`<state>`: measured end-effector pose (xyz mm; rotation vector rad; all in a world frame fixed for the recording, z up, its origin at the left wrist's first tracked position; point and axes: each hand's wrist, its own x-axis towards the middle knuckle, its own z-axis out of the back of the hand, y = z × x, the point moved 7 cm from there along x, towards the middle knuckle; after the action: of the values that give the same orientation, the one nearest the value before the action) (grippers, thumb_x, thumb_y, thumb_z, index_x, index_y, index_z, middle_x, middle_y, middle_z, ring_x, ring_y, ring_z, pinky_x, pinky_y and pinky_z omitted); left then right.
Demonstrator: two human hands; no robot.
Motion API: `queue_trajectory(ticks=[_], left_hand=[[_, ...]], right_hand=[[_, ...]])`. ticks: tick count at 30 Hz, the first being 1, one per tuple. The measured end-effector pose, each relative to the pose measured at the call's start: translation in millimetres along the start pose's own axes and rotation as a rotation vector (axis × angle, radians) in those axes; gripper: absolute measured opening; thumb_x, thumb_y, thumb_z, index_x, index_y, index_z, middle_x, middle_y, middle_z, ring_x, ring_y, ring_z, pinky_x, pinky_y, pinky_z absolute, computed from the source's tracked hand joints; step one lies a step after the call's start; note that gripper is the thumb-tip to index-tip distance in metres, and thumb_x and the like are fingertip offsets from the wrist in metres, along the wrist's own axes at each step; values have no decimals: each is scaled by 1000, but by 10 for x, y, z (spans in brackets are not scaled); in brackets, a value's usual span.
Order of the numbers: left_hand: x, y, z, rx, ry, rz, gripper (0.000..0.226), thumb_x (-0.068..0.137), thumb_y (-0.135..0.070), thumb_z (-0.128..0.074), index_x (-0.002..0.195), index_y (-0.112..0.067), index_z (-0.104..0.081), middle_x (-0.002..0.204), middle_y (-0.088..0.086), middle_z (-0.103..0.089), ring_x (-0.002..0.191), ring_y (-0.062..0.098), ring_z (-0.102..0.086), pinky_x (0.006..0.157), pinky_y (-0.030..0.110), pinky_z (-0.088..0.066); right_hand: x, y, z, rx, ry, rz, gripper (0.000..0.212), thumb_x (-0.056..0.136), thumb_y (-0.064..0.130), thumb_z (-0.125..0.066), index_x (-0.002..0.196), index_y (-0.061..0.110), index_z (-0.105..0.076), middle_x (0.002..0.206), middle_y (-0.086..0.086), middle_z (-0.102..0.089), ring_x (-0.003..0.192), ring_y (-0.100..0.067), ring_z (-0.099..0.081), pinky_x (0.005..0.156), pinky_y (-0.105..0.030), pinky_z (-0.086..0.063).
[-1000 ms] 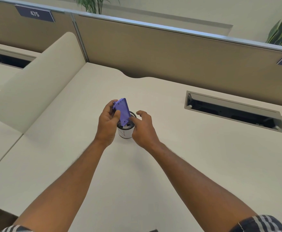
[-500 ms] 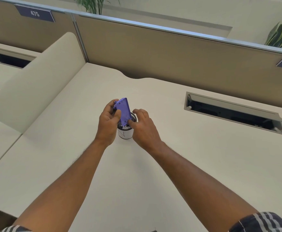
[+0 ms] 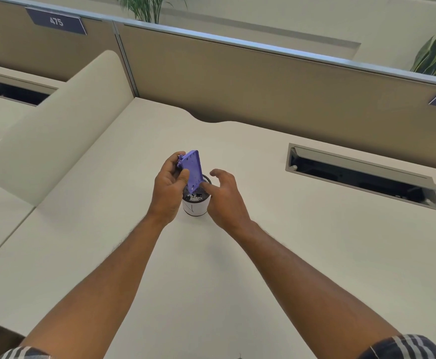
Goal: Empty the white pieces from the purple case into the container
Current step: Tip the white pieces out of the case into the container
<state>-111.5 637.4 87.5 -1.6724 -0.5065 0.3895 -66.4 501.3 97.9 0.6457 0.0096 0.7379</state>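
My left hand (image 3: 169, 189) grips a flat purple case (image 3: 193, 170), tilted steeply with its lower end over the mouth of a small white container (image 3: 195, 209) on the desk. Several white pieces (image 3: 195, 196) lie inside the container against its dark interior. My right hand (image 3: 224, 196) is beside the container on the right, its thumb touching the lower edge of the case and its fingers curled apart above the rim. The case's inner side faces away, so its contents are hidden.
The pale desk (image 3: 211, 268) is bounded by a tan partition (image 3: 263, 81) at the back and a rounded cream divider (image 3: 54, 120) on the left. An open cable hatch (image 3: 362, 174) sits in the desk to the right.
My right hand has shifted slightly and opened its fingers near the container's rim. The case stays tilted over the container in my left hand.
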Motion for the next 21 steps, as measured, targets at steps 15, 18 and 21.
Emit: queue_trajectory(ticks=[15, 18, 21], left_hand=[[-17, -124, -104, 153, 111, -88, 45, 99, 4, -52, 142, -5, -47, 143, 11, -57, 128, 20, -59, 94, 32, -56], [-4, -142, -101, 171, 123, -102, 45, 98, 3, -53, 142, -5, -47, 143, 11, -57, 127, 20, -59, 94, 35, -57], [-10, -138, -101, 196, 136, -108, 45, 99, 1, -54, 143, -6, -47, 142, 11, -57, 126, 20, -60, 95, 36, -57]], right_hand=[[3, 65, 9, 111, 18, 17, 40, 86, 2, -57, 120, 19, -67, 144, -9, -42, 140, -25, -31, 97, -40, -49], [-4, 81, 14, 91, 34, 14, 43, 85, -2, -58, 121, 19, -68, 146, -10, -39, 141, -26, -29, 99, -39, -48], [18, 62, 36, 100, 1, -12, 41, 82, -3, -58, 115, 18, -69, 146, -9, -38, 140, -24, -31, 96, -40, -51]])
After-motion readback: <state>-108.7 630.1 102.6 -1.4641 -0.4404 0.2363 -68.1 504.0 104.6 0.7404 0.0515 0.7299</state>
